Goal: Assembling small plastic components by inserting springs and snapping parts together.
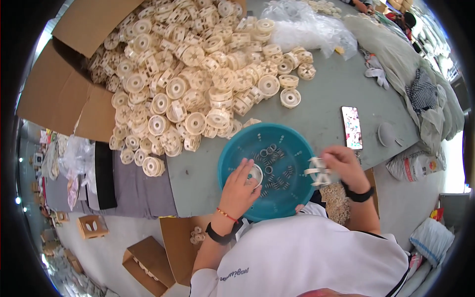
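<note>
A teal plastic basin (294, 144) stands at the near table edge. Small metal coil springs (274, 157) and a few light rings lie on its bottom. My left hand (236, 193) reaches over the basin's left side, fingers and thumb around a round white plastic part (256, 174) that they partly cover. Beyond the right rim, my right hand (344, 164) pinches a white spoked plastic part (318, 172), slightly blurred. A large heap of cream plastic wheel-shaped parts (195, 79) covers the far left of the table.
An open cardboard box (74, 94) borders the heap. A phone (352, 127) rests on the grey-green table (321, 94) at right, near a grey rounded piece (387, 134). Clear plastic bags (307, 27) lie at the back. Below are cardboard boxes (148, 265) and a container of small beige pieces (335, 202).
</note>
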Tool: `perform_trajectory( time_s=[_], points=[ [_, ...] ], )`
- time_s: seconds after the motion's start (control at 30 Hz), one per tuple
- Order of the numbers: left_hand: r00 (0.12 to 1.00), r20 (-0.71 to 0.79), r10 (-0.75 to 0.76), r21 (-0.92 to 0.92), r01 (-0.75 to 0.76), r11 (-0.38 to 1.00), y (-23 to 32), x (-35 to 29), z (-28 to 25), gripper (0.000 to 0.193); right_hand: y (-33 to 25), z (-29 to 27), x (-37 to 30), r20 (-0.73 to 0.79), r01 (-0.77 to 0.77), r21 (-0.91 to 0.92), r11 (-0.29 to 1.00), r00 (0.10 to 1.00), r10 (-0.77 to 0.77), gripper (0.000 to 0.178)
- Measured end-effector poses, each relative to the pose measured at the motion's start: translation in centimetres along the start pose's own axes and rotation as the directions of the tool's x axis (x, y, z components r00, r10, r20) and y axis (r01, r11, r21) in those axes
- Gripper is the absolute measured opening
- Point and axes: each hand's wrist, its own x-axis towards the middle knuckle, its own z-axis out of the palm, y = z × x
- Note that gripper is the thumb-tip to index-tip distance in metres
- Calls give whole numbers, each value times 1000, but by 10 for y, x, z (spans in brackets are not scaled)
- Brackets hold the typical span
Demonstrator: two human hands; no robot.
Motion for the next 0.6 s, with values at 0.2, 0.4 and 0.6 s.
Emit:
perform_trajectory(
  time_s=[0.2, 0.4, 0.6],
  points=[
    [798, -147, -584, -726, 314, 611, -5, -79, -34, 10, 68, -92, -84, -225, -524, -226, 821, 848, 479, 19],
    [182, 279, -943, -642, 765, -42, -52, -263, -22, 39, 140, -134, -100, 337, 102, -837, 538, 870, 359, 26],
    [618, -265, -740, -53, 757, 651, -38, -148, -42, 41, 47, -32, 91, -155, 164, -395, 904, 958, -242, 29]
  ],
)
